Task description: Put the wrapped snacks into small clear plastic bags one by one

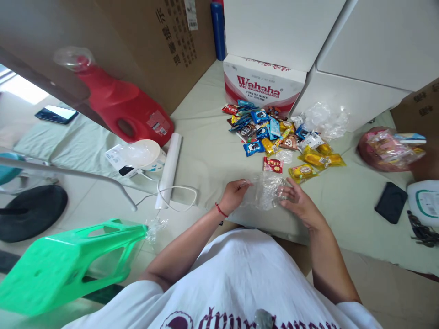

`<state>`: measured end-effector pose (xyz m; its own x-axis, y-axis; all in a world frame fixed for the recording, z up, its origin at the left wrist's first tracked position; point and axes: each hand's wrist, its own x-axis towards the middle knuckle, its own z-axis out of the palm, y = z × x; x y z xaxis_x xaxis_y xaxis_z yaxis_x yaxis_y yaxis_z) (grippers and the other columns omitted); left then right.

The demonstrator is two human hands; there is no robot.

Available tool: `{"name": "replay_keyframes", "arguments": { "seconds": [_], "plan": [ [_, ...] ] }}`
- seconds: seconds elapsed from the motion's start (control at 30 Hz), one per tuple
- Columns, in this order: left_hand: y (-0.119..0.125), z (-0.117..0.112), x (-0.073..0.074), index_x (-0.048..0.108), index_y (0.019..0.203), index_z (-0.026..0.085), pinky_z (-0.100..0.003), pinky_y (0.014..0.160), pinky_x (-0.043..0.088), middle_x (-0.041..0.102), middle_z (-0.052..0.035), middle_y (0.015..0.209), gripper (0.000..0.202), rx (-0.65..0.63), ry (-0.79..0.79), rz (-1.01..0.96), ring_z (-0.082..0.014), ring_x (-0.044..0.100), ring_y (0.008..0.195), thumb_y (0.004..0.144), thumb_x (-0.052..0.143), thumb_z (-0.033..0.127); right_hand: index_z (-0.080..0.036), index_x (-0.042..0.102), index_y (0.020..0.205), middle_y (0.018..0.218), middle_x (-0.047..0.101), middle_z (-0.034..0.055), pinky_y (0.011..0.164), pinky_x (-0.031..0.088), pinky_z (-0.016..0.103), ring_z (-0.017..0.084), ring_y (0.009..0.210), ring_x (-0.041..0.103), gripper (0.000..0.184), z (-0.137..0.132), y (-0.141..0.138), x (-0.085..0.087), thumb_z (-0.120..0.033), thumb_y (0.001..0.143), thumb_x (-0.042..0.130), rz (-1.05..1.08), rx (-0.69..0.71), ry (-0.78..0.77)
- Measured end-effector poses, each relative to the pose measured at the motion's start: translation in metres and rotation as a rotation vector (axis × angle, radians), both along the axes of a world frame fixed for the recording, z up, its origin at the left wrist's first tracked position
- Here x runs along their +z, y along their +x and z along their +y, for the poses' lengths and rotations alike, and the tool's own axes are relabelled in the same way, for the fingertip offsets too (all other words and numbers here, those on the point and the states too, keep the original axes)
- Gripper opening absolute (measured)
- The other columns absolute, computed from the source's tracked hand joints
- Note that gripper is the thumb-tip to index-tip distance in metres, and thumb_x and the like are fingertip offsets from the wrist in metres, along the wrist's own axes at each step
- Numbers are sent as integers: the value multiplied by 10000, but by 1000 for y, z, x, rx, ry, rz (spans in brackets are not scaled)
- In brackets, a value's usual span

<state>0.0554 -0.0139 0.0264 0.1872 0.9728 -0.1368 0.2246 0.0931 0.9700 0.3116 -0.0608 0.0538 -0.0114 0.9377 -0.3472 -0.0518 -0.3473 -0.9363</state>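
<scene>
A clear plastic bag [269, 194] hangs between my hands at the front edge of the cloth-covered surface. My left hand [235, 196], with a red cord on the wrist, pinches the bag's left edge. On the other side, my right hand [302, 204] has its fingers apart beside the bag's right edge; whether the fingertips touch the film I cannot tell. Just beyond the bag lie a red snack packet [273, 165] and a yellow wrapped snack [302, 172]. Behind them spreads a pile of small wrapped snacks [262, 130] in blue, brown and yellow.
A white Wahaha carton [264, 84] stands behind the pile, with crumpled clear plastic [325, 119] to its right. A red jug [128, 107], paper tub [147, 155] and white roll [168, 171] are left. Right are a bowl of packets [387, 151] and a dark pouch [391, 202].
</scene>
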Motion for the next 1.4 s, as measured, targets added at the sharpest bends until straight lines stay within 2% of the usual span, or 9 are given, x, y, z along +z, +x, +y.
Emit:
{"name": "replay_keyframes", "arguments": {
  "seconds": [0.17,0.3,0.43,0.6,0.77,0.97,1.17,1.23,1.4],
  "plan": [
    [-3,1,-1,775,902,160,-260,557,393,524,23,537,510,87,-142,-148,-138,500,536,966,502,585,-207,756,896,769,677,5,645,504,258,124,671,571,440,-5,-7,-8,-525,638,915,-3,-105,-68],
    [-8,3,1,714,901,143,-258,443,175,287,92,499,615,152,-318,-318,-83,219,427,915,515,725,-203,763,811,721,641,-14,556,450,206,84,600,517,423,-6,1,-1,-509,585,949,70,-226,-121],
    [-13,1,4,687,1058,144,-239,436,117,257,107,547,658,56,-421,-432,-63,170,430,864,574,763,-194,751,789,682,602,-23,518,416,186,66,565,488,439,-13,10,2,-504,565,967,111,-219,-185],
    [-19,2,1,689,1000,122,-227,433,120,227,111,529,728,-49,-404,-444,-61,156,434,849,532,818,-198,673,726,629,528,-36,467,333,198,80,541,424,434,-22,14,0,-537,629,927,64,-219,-92],
    [-32,4,-2,733,1033,122,-260,455,232,309,74,532,761,53,-164,-191,-95,268,454,930,398,797,-227,649,780,667,535,-29,560,412,255,130,602,459,401,-21,23,-2,-602,778,790,-188,-217,66],
    [-34,-3,18,773,1131,145,-301,705,504,596,-18,609,727,-37,109,27,-184,603,658,1006,334,711,-232,716,930,919,684,33,781,467,311,195,844,597,360,4,4,15,-581,923,633,-511,-226,317],
    [-30,-10,26,745,1243,159,-323,987,528,783,-109,1144,713,-82,198,120,-258,705,1132,1036,282,660,-262,767,889,931,712,57,811,455,359,233,891,599,341,32,-44,26,-573,909,629,-608,101,416],
    [-32,-13,25,716,1310,163,-320,941,539,782,-116,1160,708,-127,226,190,-253,732,1055,1044,268,643,-239,750,822,835,695,44,733,435,336,207,782,575,341,38,-54,21,-565,869,659,-496,163,313],
    [-42,-17,21,646,1414,157,-301,740,520,756,-72,771,680,-175,282,341,-209,694,679,1056,275,600,-203,685,733,685,634,-4,640,379,285,147,644,495,359,50,-53,13,-557,745,739,-220,144,104]
  ]
}}
